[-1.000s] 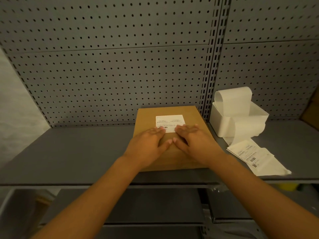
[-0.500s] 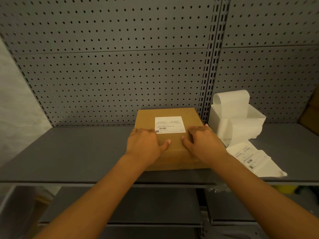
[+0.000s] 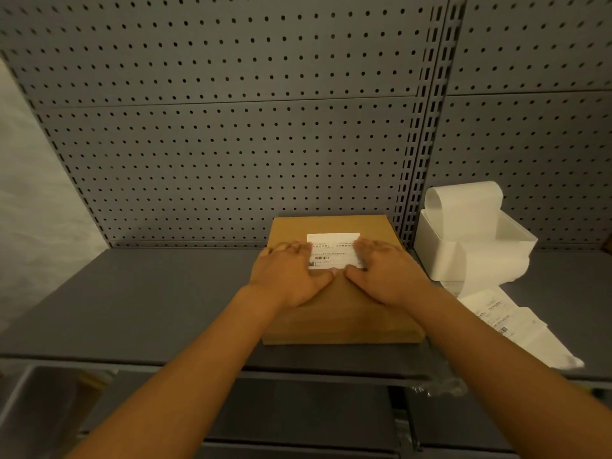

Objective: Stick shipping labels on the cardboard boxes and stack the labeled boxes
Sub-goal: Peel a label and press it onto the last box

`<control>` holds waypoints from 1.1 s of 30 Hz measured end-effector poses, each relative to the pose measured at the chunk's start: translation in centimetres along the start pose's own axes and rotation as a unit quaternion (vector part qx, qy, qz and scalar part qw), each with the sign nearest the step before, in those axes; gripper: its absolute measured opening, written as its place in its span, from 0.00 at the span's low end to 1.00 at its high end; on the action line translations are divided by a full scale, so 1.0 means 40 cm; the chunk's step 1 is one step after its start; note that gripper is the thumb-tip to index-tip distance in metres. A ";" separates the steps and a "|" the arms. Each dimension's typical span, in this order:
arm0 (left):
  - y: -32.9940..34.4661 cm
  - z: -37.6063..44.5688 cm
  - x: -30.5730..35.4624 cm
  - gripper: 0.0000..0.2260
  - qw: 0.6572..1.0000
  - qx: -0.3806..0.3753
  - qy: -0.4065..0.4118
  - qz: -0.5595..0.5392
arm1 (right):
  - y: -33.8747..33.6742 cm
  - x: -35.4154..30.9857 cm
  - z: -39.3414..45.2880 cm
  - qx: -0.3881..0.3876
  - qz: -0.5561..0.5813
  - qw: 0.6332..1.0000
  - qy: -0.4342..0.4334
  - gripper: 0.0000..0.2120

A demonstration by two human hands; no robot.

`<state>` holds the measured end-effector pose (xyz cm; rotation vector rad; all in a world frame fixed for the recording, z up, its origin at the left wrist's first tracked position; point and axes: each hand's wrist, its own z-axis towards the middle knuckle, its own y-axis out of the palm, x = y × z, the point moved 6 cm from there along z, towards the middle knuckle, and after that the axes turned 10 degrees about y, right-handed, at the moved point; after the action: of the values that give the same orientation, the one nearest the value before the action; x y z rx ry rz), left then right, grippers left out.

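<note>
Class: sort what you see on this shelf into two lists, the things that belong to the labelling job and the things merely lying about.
Part of the job:
cardboard box
shipping label on its top
left hand and right hand, flat on the box
label strip
white label bin

Lying about:
clear plastic wrap at the shelf edge

The cardboard box (image 3: 341,313) is plain brown card, matt and smooth, with no visible tape sheen. On its top the shipping label (image 3: 332,250) is white paper, flat, with fine black print. The shelf (image 3: 132,303) under it looks like painted metal — dull grey, even. Behind, at 12 o'clock, the pegboard (image 3: 231,144) is the same matt grey metal, perforated. At 3 o'clock, a white bin (image 3: 440,256) looks like smooth plastic — label strip (image 3: 496,313) trailing from it is thin, slightly glossy paper.
</note>
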<state>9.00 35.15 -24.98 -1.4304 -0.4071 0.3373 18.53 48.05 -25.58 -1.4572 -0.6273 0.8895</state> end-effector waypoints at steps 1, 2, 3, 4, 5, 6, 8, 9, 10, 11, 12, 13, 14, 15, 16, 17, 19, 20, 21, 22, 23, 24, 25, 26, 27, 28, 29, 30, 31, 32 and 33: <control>-0.002 0.004 -0.003 0.33 1.000 -0.002 0.004 -0.004 | -0.007 -0.001 0.010 0.009 0.000 1.000 0.003 0.31; -0.002 0.011 0.002 0.32 1.000 -0.004 0.017 -0.014 | -0.011 -0.009 0.017 0.011 0.000 1.000 -0.006 0.31; 0.000 0.020 0.010 0.31 0.999 -0.006 0.034 -0.027 | -0.009 -0.023 0.022 0.004 0.000 1.000 -0.025 0.30; 0.003 0.029 0.018 0.29 0.998 -0.010 0.049 -0.039 | -0.004 -0.037 0.024 -0.006 -0.001 0.999 -0.043 0.29; 0.008 0.039 0.022 0.28 0.997 -0.017 0.058 -0.049 | 0.002 -0.046 0.025 -0.016 -0.002 0.998 -0.053 0.28; 0.014 0.048 0.020 0.27 0.996 -0.025 0.058 -0.055 | 0.008 -0.047 0.028 -0.022 -0.002 0.998 -0.053 0.29; 0.023 0.056 -0.002 0.28 0.997 -0.037 0.038 -0.048 | 0.016 -0.029 0.036 -0.021 0.002 0.999 -0.025 0.31; 0.024 0.055 -0.016 0.29 0.998 -0.039 0.023 -0.042 | 0.018 -0.015 0.040 -0.017 0.003 1.000 -0.006 0.33; 0.023 0.052 -0.029 0.31 0.999 -0.038 0.007 -0.039 | 0.018 -0.004 0.041 -0.013 0.006 1.000 0.009 0.35; 0.021 0.048 -0.040 0.32 0.999 -0.036 -0.008 -0.038 | 0.017 0.005 0.041 -0.009 0.012 1.000 0.021 0.36; 0.018 0.044 -0.051 0.33 0.998 -0.030 -0.023 -0.040 | 0.012 0.012 0.038 -0.003 0.020 0.999 0.030 0.38; 0.016 0.040 -0.063 0.35 0.998 -0.019 -0.041 -0.049 | 0.007 0.021 0.034 0.001 0.029 0.999 0.040 0.38; 0.013 0.036 -0.076 0.36 0.996 -0.006 -0.063 -0.064 | 0.000 0.031 0.031 0.006 0.040 0.998 0.048 0.39; 0.011 0.030 -0.091 0.37 0.992 0.006 -0.087 -0.086 | -0.006 0.044 0.028 0.009 0.052 0.997 0.057 0.39; 0.011 0.023 -0.106 0.37 0.987 0.017 -0.108 -0.116 | -0.011 0.060 0.024 0.011 0.064 0.995 0.069 0.40; 0.011 0.015 -0.117 0.37 0.980 0.024 -0.124 -0.154 | -0.013 0.077 0.019 0.010 0.079 0.993 0.084 0.40; 0.012 -0.003 -0.128 0.32 0.955 0.037 -0.151 -0.253 | -0.016 0.107 0.005 -0.001 0.131 0.985 0.113 0.39; 0.012 -0.013 -0.128 0.29 0.937 0.046 -0.162 -0.304 | -0.014 0.117 -0.002 -0.012 0.167 0.978 0.125 0.38; 0.014 -0.023 -0.126 0.25 0.917 0.054 -0.174 -0.356 | -0.012 0.124 -0.009 -0.025 0.202 0.970 0.136 0.37; 0.019 -0.032 -0.124 0.22 0.893 0.059 -0.186 -0.406 | -0.009 0.127 -0.017 -0.038 0.235 0.960 0.147 0.36; 0.024 -0.039 -0.122 0.20 0.868 0.064 -0.197 -0.452 | -0.004 0.131 -0.021 -0.048 0.263 0.950 0.159 0.35; 0.031 -0.046 -0.121 0.19 0.846 0.065 -0.206 -0.487 | 0.000 0.136 -0.025 -0.052 0.288 0.940 0.173 0.35; 0.036 -0.054 -0.117 0.19 0.831 0.065 -0.215 -0.509 | 0.004 0.142 -0.026 -0.052 0.313 0.929 0.190 0.36; 0.042 -0.060 -0.117 0.20 0.820 0.066 -0.224 -0.523 | 0.008 0.148 -0.027 -0.051 0.334 0.919 0.204 0.36; 0.047 -0.066 -0.116 0.21 0.811 0.066 -0.231 -0.533 | 0.015 0.154 -0.028 -0.056 0.349 0.910 0.216 0.35; 0.054 -0.070 -0.117 0.21 0.803 0.068 -0.237 -0.543 | 0.024 0.156 -0.030 -0.068 0.358 0.904 0.226 0.34; 0.056 -0.074 -0.116 0.22 0.794 0.071 -0.240 -0.553 | 0.034 0.159 -0.032 -0.080 0.367 0.897 0.232 0.32; 0.060 -0.077 -0.116 0.23 0.785 0.076 -0.243 -0.564 | 0.040 0.160 -0.036 -0.086 0.377 0.891 0.237 0.31; 0.062 -0.080 -0.115 0.23 0.777 0.082 -0.248 -0.573 | 0.044 0.162 -0.039 -0.086 0.390 0.885 0.242 0.31; 0.064 -0.082 -0.116 0.22 0.770 0.088 -0.250 -0.580 | 0.046 0.163 -0.042 -0.081 0.402 0.878 0.245 0.30; 0.064 -0.083 -0.116 0.22 0.764 0.096 -0.250 -0.587 | 0.048 0.163 -0.045 -0.075 0.416 0.871 0.250 0.30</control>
<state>6.49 30.39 -28.13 -0.6333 -1.5561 -0.2894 23.37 52.20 -28.57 -2.0448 0.3819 1.0477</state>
